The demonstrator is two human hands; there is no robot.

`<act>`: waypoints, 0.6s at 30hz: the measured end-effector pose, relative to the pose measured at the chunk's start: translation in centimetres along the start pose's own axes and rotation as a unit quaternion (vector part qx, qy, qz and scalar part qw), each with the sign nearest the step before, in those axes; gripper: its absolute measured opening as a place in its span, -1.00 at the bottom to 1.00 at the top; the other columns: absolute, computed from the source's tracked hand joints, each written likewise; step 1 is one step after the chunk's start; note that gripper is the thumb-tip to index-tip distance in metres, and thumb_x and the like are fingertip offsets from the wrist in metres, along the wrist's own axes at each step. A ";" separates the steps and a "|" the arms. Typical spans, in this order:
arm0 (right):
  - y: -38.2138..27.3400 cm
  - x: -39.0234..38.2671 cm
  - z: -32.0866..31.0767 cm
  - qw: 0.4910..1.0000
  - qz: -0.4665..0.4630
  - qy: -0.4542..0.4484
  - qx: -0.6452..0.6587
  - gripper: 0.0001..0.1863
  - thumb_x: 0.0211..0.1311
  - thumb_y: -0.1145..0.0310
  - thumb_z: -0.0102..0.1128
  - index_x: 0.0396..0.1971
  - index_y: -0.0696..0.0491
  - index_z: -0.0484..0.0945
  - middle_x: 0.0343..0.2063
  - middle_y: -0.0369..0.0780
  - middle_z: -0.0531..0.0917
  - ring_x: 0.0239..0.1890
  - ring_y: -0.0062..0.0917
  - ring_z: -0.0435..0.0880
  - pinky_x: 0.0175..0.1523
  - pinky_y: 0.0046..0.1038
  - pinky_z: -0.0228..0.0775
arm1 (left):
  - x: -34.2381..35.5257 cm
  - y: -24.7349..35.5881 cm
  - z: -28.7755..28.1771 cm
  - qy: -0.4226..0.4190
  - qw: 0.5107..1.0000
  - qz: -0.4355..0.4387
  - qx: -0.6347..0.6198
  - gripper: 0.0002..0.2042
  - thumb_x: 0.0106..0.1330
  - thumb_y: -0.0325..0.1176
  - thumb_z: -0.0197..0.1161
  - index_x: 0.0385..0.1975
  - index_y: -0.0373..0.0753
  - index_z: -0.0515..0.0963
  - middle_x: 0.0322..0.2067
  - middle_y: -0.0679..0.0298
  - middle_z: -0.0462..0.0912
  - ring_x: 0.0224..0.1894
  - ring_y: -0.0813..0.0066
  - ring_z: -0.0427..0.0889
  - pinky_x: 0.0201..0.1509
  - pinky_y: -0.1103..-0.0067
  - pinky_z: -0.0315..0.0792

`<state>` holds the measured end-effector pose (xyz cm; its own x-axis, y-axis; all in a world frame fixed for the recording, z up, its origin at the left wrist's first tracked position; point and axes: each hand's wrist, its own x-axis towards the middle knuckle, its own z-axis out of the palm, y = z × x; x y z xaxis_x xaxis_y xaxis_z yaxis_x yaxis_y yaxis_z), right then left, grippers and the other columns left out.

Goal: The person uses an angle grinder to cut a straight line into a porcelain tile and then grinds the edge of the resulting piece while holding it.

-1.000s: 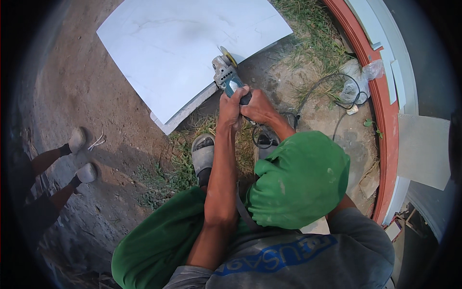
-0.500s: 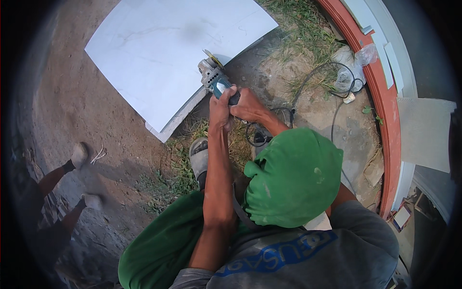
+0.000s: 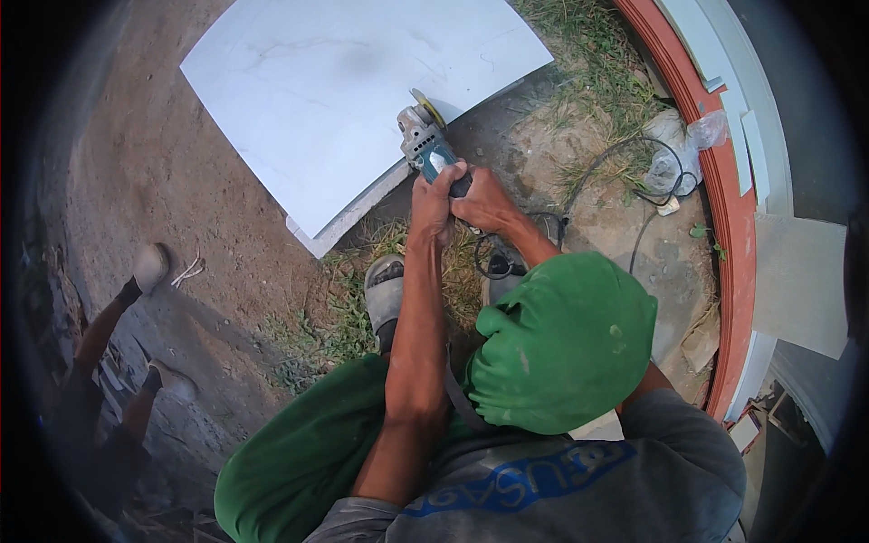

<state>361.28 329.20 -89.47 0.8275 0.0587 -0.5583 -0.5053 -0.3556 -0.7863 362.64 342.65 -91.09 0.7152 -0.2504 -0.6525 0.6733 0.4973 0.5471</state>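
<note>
1. Two bare hands on one tool, head view only: left hand (image 3: 431, 213) wraps the body of a teal-and-grey angle grinder (image 3: 436, 156), thumb on top; right hand (image 3: 491, 204) grips its rear end. Fingers of both curled round it, some fingertips hidden under the body.
2. Grinder place: across the near edge of the white slab (image 3: 299, 100), between the slab's bottom corner and its right corner. Yellow disc (image 3: 431, 110) at the right side of the grinder's head, by that edge; touching or just clear, can't tell.
3. Key relation: long axis runs from the hands away and slightly left, crossing the near edge; disc is ahead of the fingers. Left hand a little nearer the disc, right hand behind and to its right.
4. Pale layer (image 3: 353, 219) shows under the slab, along the near edge by the bottom corner.
5. Around: black cable (image 3: 644, 138) loops right of the hands, past a clear plastic bag (image 3: 667, 167); grass (image 3: 588, 54) beyond the slab's right corner; red rail (image 3: 738, 235) further right. Another person's shoes (image 3: 151, 267) on the dirt, far left.
</note>
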 end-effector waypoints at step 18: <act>-1.6 1.4 0.4 1.000 0.013 -0.006 0.002 -0.52 -0.03 0.24 0.36 -0.12 0.24 0.69 -0.35 -0.09 0.77 -0.31 -0.39 0.74 -0.15 -0.29 0.58 | 1.4 1.1 -0.7 -0.010 0.999 0.017 -0.028 -0.72 0.30 -0.33 0.44 -0.08 -0.32 0.63 -0.23 0.32 0.69 -0.23 0.52 0.67 -0.06 0.48 0.59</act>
<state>363.17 330.22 -89.12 0.8114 0.0608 -0.5813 -0.5271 -0.3539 -0.7726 364.22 343.42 -91.73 0.7412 -0.2495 -0.6233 0.6377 0.5516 0.5376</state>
